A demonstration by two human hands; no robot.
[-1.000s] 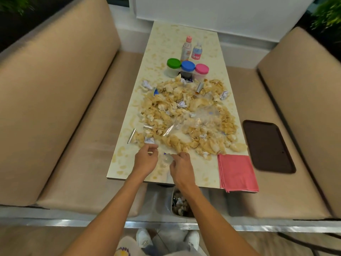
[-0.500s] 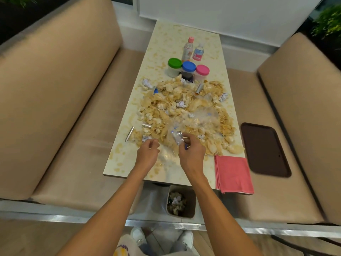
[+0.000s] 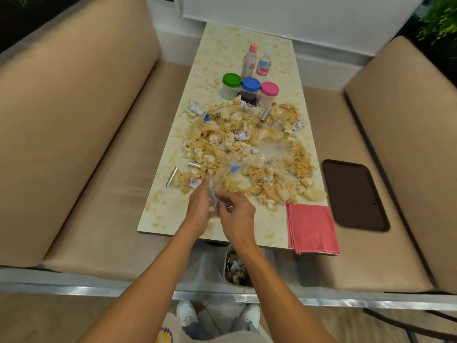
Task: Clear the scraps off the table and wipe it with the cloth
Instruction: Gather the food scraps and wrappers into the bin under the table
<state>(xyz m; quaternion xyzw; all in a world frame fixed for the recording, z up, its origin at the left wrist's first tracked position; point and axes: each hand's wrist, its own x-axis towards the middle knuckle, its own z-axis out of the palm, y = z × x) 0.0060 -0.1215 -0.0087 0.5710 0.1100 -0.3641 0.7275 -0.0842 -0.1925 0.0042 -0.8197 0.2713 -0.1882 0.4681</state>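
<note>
A wide pile of yellowish chip scraps (image 3: 269,186), crumpled paper bits and clear plastic film covers the middle of the speckled table (image 3: 173,214). My two hands meet at the pile's near edge. A crumpled piece of clear plastic (image 3: 214,203) is between them; my right hand (image 3: 238,217) grips it with curled fingers. My left hand (image 3: 199,206) lies against it with fingers stretched forward, blurred by motion. A folded red cloth (image 3: 311,226) lies on the near right corner of the table.
A small bin (image 3: 235,271) holding scraps stands under the table's near edge. Three lidded jars (image 3: 251,84) and two bottles (image 3: 249,60) stand behind the pile. A metal tube (image 3: 171,177) lies left of it. A dark tray (image 3: 353,196) rests on the right bench.
Both hands reached into the pile, where the right hand picked up clear plastic. They have since drawn back toward the near edge and come together around it.
</note>
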